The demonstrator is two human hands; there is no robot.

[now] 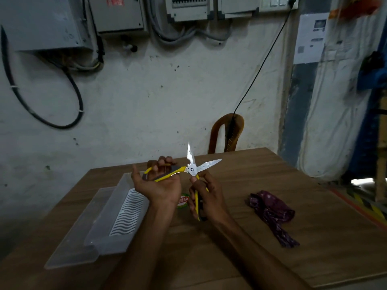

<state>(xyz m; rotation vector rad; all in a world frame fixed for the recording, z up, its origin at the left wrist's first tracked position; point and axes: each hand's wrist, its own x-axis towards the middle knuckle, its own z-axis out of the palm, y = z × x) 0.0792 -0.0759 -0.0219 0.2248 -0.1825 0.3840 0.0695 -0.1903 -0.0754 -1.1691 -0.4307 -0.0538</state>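
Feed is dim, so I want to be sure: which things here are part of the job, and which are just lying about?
In the job: scissors, blades spread, one handle gripped by the left hand, the other by the right hand.

Lying about: clear tray, small tin and purple cloth on the table; chair behind it.

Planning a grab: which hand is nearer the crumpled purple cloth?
Right. The right hand is left of the crumpled purple cloth; the left hand is farther left, past the yellow-handled scissors.
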